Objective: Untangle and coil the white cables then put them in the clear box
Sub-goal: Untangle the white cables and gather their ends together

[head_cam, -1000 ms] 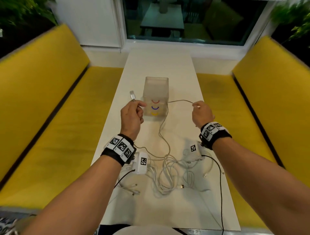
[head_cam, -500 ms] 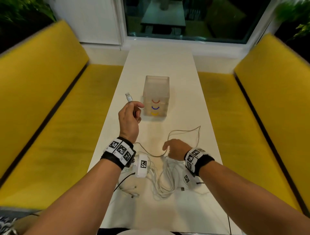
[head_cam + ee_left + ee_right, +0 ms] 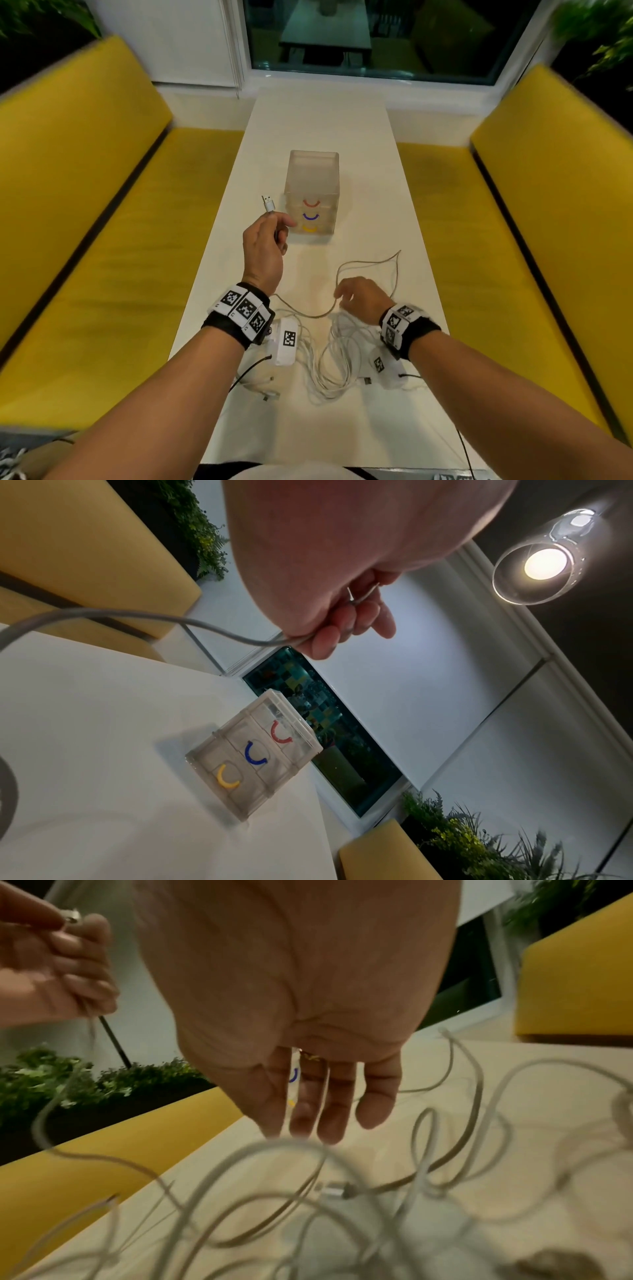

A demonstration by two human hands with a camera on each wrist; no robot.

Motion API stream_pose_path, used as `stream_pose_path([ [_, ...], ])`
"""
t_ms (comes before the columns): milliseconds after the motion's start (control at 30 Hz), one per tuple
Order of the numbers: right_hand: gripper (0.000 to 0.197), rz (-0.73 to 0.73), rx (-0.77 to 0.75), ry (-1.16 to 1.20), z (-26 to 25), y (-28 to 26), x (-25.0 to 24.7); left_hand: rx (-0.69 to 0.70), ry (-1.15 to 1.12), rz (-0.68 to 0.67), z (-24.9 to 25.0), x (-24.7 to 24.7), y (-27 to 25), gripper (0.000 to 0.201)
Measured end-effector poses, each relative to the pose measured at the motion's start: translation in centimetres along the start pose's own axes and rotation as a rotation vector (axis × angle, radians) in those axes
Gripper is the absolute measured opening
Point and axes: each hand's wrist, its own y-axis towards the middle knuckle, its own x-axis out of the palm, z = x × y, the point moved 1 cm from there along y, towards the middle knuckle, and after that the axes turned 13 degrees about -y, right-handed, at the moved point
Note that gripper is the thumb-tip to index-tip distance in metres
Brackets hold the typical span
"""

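- You will find no readable words, brand names or numbers anywhere in these views.
- On the front of the clear box (image 3: 312, 192) you can see three curved marks stacked one above the other: red on top, blue in the middle, yellow at the bottom. They are coloured arcs, not letters.
- Your wrist bands (image 3: 244, 310) carry black-and-white square code patterns; the same kind of pattern sits on the white camera units (image 3: 287, 341) hanging under each wrist. These are machine markers and spell nothing you can read.
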Motion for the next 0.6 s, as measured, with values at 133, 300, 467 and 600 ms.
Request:
stream_pose_path([
  [133, 0.018, -0.017, 0.253, -0.056, 3.1, -0.2, -3.3, 0.003, 0.023, -0.023, 0.3, 0.2, -0.2, 0.033],
  [300, 0.020, -0.006, 0.575, -0.156, 7.6, -2.0, -4.5, -0.011, 0.016, -0.035, 0.7, 0.9, -0.6, 0.031],
  [467, 0.020, -0.158, 0.643, -0.333, 11.2, -4.6, -1.5, -0.035, 0.006, -0.067, 0.8, 2.2, -1.5, 0.029],
  [600, 0.020, -0.129, 0.663, -0.346, 12.1, -6.2, -0.8, -0.063, 0.009, -0.089, 0.9, 2.7, -1.8, 0.031],
])
